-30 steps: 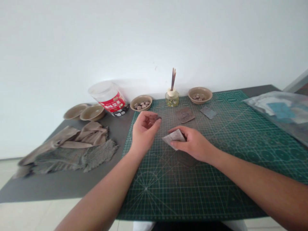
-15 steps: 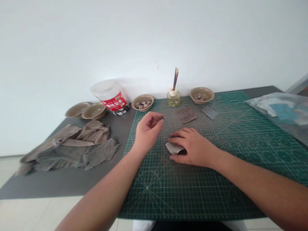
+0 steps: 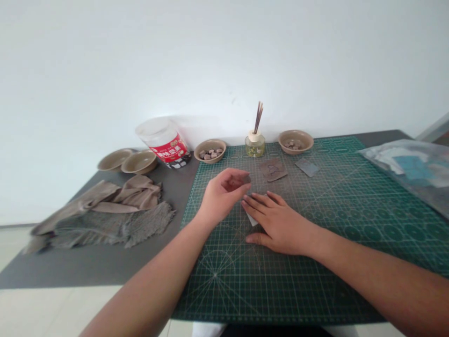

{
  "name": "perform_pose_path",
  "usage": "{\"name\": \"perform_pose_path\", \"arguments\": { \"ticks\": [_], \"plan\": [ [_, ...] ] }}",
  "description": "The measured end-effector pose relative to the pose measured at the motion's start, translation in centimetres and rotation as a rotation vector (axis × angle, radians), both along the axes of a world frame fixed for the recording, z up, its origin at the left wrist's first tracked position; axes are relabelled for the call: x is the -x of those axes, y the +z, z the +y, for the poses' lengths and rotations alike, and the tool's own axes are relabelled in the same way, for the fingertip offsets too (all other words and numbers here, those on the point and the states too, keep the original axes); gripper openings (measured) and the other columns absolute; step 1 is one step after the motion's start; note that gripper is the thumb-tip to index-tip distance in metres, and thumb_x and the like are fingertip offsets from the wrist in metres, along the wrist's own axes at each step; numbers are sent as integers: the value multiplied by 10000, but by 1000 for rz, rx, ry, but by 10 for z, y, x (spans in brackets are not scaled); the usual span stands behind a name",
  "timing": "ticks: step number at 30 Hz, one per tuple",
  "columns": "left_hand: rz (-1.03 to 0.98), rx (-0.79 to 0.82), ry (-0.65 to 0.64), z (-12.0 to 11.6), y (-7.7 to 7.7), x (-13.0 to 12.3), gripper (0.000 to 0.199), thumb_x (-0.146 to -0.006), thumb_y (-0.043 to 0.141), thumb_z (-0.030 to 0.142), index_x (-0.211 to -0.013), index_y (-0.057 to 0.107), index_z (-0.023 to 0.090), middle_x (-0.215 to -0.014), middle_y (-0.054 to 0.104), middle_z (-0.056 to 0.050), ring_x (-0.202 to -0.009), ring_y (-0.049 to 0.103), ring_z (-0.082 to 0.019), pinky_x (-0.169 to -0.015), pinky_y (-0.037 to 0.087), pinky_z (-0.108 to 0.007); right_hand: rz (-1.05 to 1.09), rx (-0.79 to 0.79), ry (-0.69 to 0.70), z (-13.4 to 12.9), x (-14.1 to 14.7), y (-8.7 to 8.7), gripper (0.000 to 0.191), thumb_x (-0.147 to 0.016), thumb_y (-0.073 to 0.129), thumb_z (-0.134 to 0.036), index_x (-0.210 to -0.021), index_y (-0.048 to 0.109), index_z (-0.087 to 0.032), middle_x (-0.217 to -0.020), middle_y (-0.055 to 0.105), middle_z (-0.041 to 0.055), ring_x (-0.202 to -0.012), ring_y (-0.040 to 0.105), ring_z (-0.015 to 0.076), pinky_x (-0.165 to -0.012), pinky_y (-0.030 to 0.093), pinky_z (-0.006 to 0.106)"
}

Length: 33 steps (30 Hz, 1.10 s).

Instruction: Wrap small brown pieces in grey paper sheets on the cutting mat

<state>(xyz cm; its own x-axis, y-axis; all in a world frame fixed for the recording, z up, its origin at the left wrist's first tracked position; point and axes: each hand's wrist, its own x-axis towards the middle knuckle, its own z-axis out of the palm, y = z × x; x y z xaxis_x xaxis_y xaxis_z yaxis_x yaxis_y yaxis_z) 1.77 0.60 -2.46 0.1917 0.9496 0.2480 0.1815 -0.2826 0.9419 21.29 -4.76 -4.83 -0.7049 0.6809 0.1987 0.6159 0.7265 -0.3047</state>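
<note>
My left hand (image 3: pixel 223 192) is closed in a pinch, thumb and fingertips holding a small dark stone-like piece (image 3: pixel 247 179) above the cutting mat. Just to its right, my right hand (image 3: pixel 275 220) lies with fingers spread over a light grey sheet (image 3: pixel 252 221), pressing it against the mat. Only a corner of that sheet shows; the palm and fingers cover the rest. Beyond the hands lie a brown square (image 3: pixel 272 169) with a dark looped line on it and a small grey rectangle (image 3: pixel 307 167).
A green cutting mat (image 3: pixel 280 290) covers much of the grey table. Behind stand two bowls of small stones (image 3: pixel 210 150) (image 3: pixel 295 141), a reed diffuser (image 3: pixel 255 144) and a clear jar (image 3: pixel 168 145). Two bowls (image 3: pixel 139 162) and cloths (image 3: pixel 115 210) are left; a plastic bag (image 3: pixel 410 164) is right.
My right hand has flattened over the grey sheet, which it held curled up between its fingers before. My left hand has shifted slightly right, and its small dark piece shows more.
</note>
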Motion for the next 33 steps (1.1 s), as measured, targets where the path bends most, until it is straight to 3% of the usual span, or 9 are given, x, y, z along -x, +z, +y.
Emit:
{"name": "perform_pose_path", "arguments": {
  "ticks": [3, 7, 12, 18, 21, 24, 25, 29, 33],
  "plan": [
    [-20, 41, -62, -3, 0, 0, 286, -799, 786, 241, -1064, 699, 177, -819, 690, -7, -738, 644, -125, -690, 518, -245, 202, 21, -142, 4, -2, 7, 591, -956, 572, -489, -1447, 493, -169, -1462, 561, 165, -1360, 478, 344, -1126, 351, 572],
    [12, 95, -117, -7, 1, 0, 206, -842, 759, 319, -953, 703, 155, -776, 709, -24, -694, 667, -138, -646, 526, -254, 617, 151, -343, 13, -8, 20, 414, -904, 658, -305, -1297, 582, -201, -1186, 690, 103, -965, 673, 223, -865, 556, 392],
    [-62, 201, -264, -10, 4, -4, 217, -859, 746, 329, -853, 622, 152, -695, 706, -17, -615, 674, -142, -606, 537, -259, 777, 339, -255, 17, -10, 23, 271, -901, 683, -276, -1170, 678, -247, -977, 740, 18, -837, 698, 172, -773, 567, 317],
    [-79, 248, -372, -7, 6, -3, 235, -904, 677, 366, -845, 575, 163, -692, 684, -14, -601, 651, -152, -604, 530, -290, 958, 500, -209, 17, -10, 22, 240, -896, 695, -270, -1136, 706, -252, -1027, 763, 17, -935, 717, 184, -848, 570, 326],
    [184, 115, -335, -4, 8, 1, 253, -956, 572, 374, -803, 580, 172, -719, 645, -13, -659, 611, -152, -652, 504, -301, 931, 502, -224, 20, -13, 26, 198, -913, 655, -240, -1090, 744, -250, -1035, 761, 10, -945, 705, 170, -867, 556, 308],
    [566, -118, -348, -2, 9, 4, 131, -873, 663, 317, -901, 660, 189, -866, 622, -24, -866, 593, -195, -793, 486, -337, 844, 578, -240, 25, -17, 27, 194, -897, 649, -213, -1053, 761, -240, -1014, 765, 8, -924, 703, 167, -861, 547, 301],
    [655, -175, -377, -2, 9, 5, 182, -825, 714, 305, -971, 679, 203, -929, 615, -30, -943, 580, -215, -844, 477, -353, 825, 618, -238, 26, -19, 26, 204, -877, 665, -206, -1057, 757, -233, -1007, 765, 9, -914, 703, 169, -851, 548, 302],
    [825, -244, -442, -2, 8, 6, 368, -792, 763, 348, -1139, 680, 259, -1079, 591, -46, -1074, 531, -255, -941, 436, -403, 737, 661, -259, 28, -22, 22, 263, -794, 726, -193, -1056, 738, -211, -904, 748, 7, -803, 687, 171, -728, 547, 286],
    [877, -228, -445, -2, 7, 6, 331, -844, 707, 320, -1164, 655, 254, -1066, 597, -50, -1066, 533, -257, -907, 424, -397, 542, 441, -290, 27, -23, 23, 219, -782, 725, -188, -997, 748, -223, -861, 732, -4, -732, 661, 151, -681, 511, 274]
  ]
}}
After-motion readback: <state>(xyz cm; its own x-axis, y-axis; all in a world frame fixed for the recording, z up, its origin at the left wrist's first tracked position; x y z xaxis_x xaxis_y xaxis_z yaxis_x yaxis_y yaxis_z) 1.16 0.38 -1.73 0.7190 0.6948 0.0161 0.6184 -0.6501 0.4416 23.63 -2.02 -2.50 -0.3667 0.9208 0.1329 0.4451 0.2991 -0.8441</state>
